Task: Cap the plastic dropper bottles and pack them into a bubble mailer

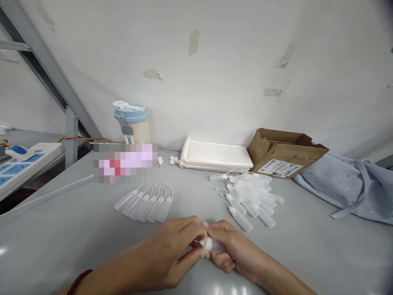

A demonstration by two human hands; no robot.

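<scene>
Near the front middle of the grey table, my right hand is wrapped around the body of a small translucent squeeze bottle with a white top. The fingers of my left hand pinch at the bottle's white tip from the left; the tip is partly hidden by them. Beyond my left hand lies a neat row of several similar bottles with thin curved tubes at their tops. A loose pile of more such bottles lies beyond my right hand.
A brown cardboard box and a stack of white padded envelopes stand against the wall. A blue-lidded cup is at the back left. A power strip sits far left, and grey-blue cloth lies right.
</scene>
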